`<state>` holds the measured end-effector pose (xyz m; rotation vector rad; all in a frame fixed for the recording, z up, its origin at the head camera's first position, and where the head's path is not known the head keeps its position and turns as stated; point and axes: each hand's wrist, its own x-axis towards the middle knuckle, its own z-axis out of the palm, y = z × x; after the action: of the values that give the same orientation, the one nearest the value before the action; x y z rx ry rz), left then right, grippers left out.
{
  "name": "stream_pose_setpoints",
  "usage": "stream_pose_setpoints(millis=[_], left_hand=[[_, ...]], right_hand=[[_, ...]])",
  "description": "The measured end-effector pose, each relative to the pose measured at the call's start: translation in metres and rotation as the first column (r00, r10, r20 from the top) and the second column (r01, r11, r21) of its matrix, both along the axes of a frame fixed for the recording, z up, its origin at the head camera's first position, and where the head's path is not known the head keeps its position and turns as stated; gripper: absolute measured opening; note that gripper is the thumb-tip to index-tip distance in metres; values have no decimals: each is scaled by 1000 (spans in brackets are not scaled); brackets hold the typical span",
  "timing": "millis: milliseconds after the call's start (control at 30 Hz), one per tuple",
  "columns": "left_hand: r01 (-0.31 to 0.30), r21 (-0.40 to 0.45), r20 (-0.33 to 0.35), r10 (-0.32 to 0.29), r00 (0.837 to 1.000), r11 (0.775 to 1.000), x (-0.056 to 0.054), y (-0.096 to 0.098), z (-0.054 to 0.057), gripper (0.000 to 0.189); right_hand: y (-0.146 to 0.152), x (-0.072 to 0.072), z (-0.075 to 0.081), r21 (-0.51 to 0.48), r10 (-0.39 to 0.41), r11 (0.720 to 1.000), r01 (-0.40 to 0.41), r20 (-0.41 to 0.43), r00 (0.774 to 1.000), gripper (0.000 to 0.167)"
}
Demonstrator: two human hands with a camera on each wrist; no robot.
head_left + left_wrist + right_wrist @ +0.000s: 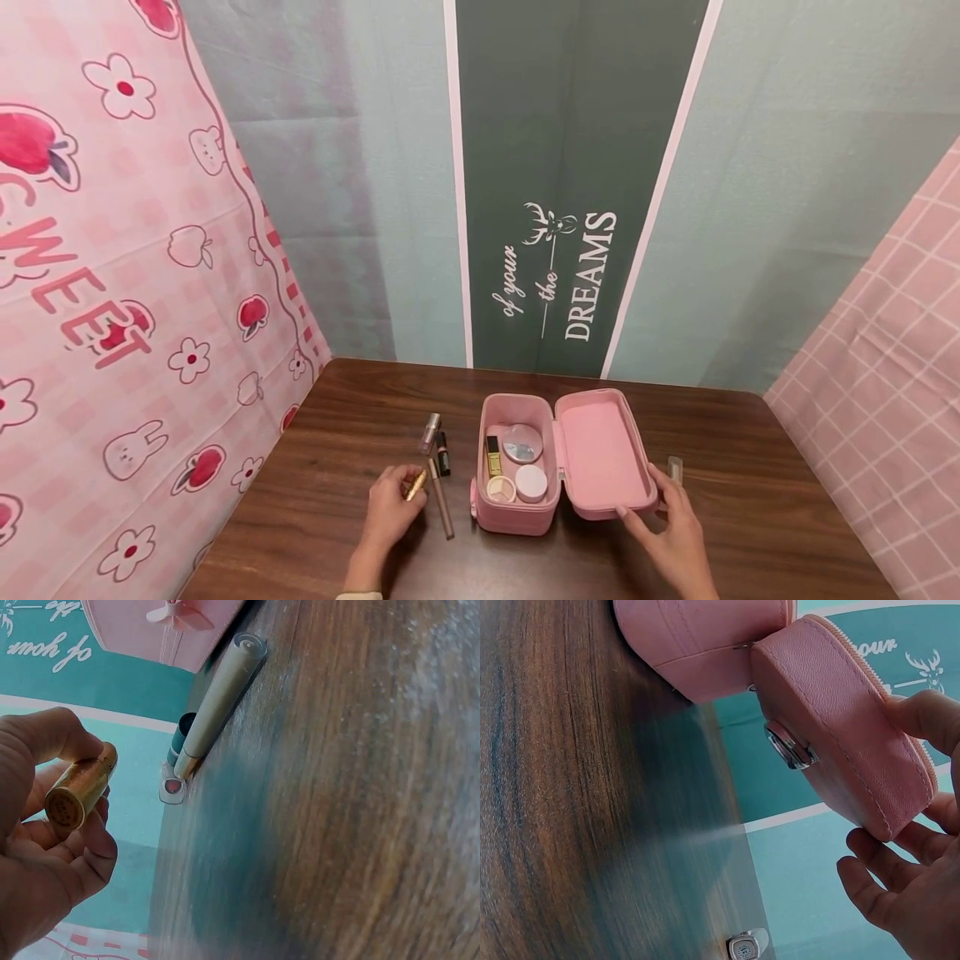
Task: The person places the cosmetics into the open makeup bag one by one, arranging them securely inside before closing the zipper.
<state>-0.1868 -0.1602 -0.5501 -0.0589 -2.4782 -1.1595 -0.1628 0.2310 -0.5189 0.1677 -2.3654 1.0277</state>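
Observation:
A pink zip-up makeup case [517, 521] stands upright on the table with its lid [603, 450] swung out to the right. My right hand [678, 533] grips the lid's outer corner, thumb on the zip edge, fingers underneath. Inside the case lie a round compact [522, 446], a black-capped gold tube [492, 460], a white-lidded jar [531, 483] and a small round palette [501, 489]. Left of the case, my left hand [392, 507] pinches a gold lipstick tube [79, 791] between thumb and fingers. Beside that hand lies a long slim tan tube [442, 504].
A clear-capped lip gloss [431, 433] and a black tube [443, 457] lie on the wooden table [337, 433] beyond the left hand. A small clear bottle [676, 469] lies past the right hand. Fabric curtains [397, 208] stand around the table.

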Motion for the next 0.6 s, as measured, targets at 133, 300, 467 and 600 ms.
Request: stream_pose_setpoints(millis=[133, 300, 467, 600], left_hand=[[-7, 3, 11, 7, 1000, 1000, -1, 2, 0, 30], [-67, -3, -44, 67, 997, 998, 0, 6, -1, 30], [-161, 49, -173, 167, 971, 986, -2, 15, 0, 31], [-207, 93, -225, 223, 948, 974, -5, 22, 1, 32]], right_hand=[[1, 0, 0, 8, 6, 1000, -6, -2, 1000, 76], [1, 0, -1, 8, 11, 1000, -11, 2, 1000, 77], [1, -1, 0, 10, 11, 1000, -11, 6, 1000, 76], [1, -1, 0, 17, 14, 1000, -14, 9, 1000, 76]])
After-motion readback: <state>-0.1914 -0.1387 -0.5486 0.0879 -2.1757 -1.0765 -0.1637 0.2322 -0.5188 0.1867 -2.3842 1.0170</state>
